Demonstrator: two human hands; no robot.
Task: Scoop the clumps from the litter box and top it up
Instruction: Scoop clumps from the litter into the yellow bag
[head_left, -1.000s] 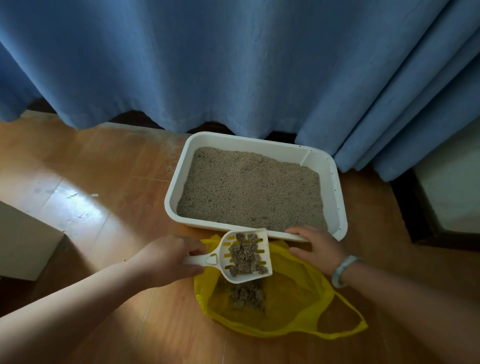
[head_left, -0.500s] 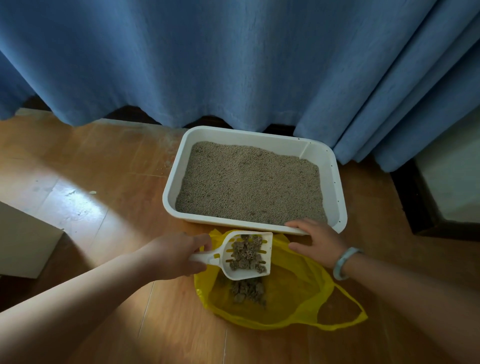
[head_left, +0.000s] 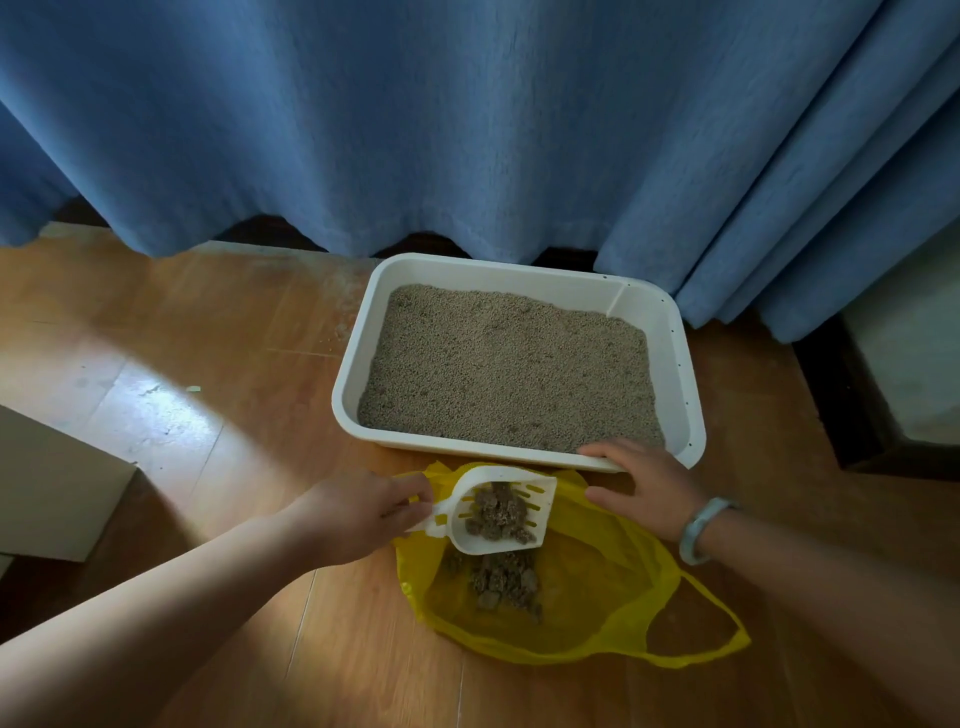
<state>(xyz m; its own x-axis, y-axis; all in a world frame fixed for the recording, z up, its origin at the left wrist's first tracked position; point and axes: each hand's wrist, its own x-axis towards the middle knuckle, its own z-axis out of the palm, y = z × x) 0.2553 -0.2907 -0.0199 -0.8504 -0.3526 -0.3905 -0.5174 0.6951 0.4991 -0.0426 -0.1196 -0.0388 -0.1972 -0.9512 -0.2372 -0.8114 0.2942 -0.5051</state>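
Observation:
A white litter box (head_left: 353, 364) full of beige litter (head_left: 509, 369) stands on the wooden floor by the curtain. In front of it lies an open yellow plastic bag (head_left: 597, 587) with a pile of grey clumps (head_left: 504, 582) inside. My left hand (head_left: 358, 514) grips the handle of a white slotted scoop (head_left: 540, 499), which hangs tilted over the bag's mouth with clumps (head_left: 498, 514) in its bowl. My right hand (head_left: 644, 483) rests with fingers spread on the box's near rim and the bag's upper edge.
A blue curtain (head_left: 467, 119) hangs behind the box down to the floor. A cardboard box (head_left: 47, 488) sits at the left edge. Dark furniture with a pale top (head_left: 904, 364) stands at the right. Bare wooden floor (head_left: 182, 364) lies left of the litter box.
The scoop has tipped, its far edge now higher and the clumps sliding toward its near lip over the bag. My right hand has stayed on the rim.

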